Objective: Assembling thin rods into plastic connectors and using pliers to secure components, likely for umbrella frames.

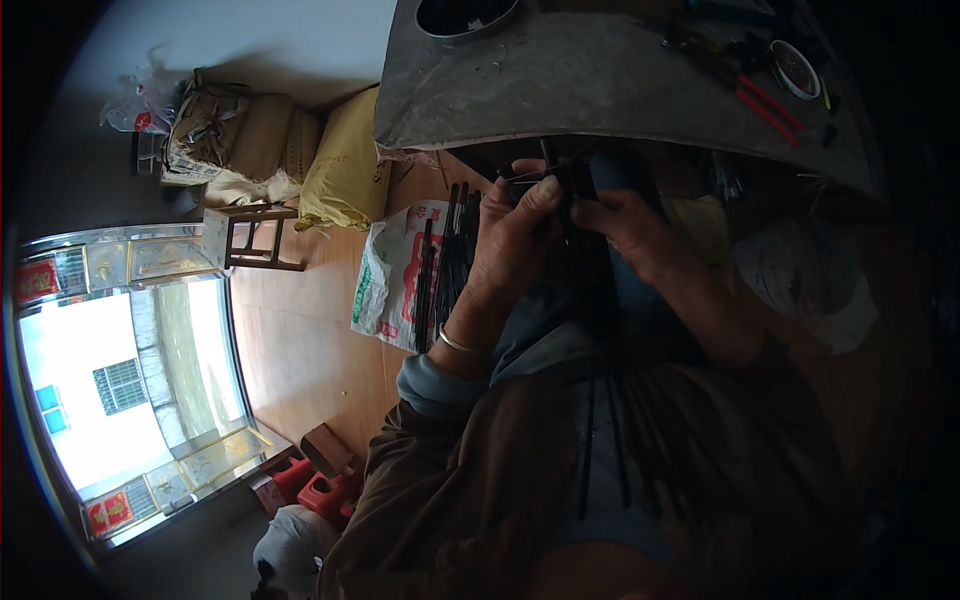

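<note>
Just below the table's near edge, my two hands are close together around a dark, narrow piece. Its exact kind is lost in the shadow. My left hand is closed on it with the thumb pressed along the near side. The fingers of my right hand are pinched on the piece from the right. A thin dark rod end sticks up between the hands towards the table. Long black strips lie side by side on a printed white sack left of my left forearm. More thin dark strips rest across my lap.
The grey tabletop holds a bowl of dark bits, red-handled pliers and a small round dish. On the left stand a wooden stool, a yellow sack and red containers. A pale plastic bag is on the right.
</note>
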The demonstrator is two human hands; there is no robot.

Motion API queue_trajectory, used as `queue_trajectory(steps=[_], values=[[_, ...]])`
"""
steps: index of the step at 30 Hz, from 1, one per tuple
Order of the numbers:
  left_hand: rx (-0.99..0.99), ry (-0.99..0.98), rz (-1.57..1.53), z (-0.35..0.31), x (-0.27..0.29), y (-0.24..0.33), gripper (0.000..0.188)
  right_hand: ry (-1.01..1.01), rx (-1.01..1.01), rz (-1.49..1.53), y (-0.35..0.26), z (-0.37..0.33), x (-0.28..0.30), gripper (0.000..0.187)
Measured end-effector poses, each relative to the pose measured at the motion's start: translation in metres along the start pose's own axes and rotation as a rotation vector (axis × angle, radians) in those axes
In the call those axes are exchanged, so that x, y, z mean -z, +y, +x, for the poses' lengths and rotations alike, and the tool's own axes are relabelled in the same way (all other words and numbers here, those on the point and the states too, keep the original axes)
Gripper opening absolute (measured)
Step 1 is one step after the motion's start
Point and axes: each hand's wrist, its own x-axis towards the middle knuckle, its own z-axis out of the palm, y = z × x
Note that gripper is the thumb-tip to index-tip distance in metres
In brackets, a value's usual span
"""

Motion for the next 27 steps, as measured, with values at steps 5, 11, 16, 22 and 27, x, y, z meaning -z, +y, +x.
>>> queue_trajectory(steps=[5, 11, 16, 22, 27], values=[[-0.066, 0.109, 0.231, -0.002, -0.008, 0.006, 0.014, 0.044, -0.024, -0.009, -0.013, -0.004, -0.012, 0.030], [-0.014, 0.066, 0.297, 0.000, -0.007, 0.015, 0.017, 0.060, 0.328, -0.012, -0.039, -0.008, -0.031, 0.024], [-0.164, 0.132, 0.317, 0.005, 0.006, 0.007, 0.036, 0.075, 0.324, 0.147, -0.040, -0.012, -0.038, 0.030], [-0.177, -0.023, -0.126, 0.046, 0.008, 0.041, 0.044, 0.101, 0.313, 0.113, -0.038, -0.010, -0.044, 0.031], [0.047, -0.267, 0.190, 0.052, -0.005, 0.055, 0.042, 0.090, 0.301, 0.097, -0.036, -0.008, -0.047, 0.028]])
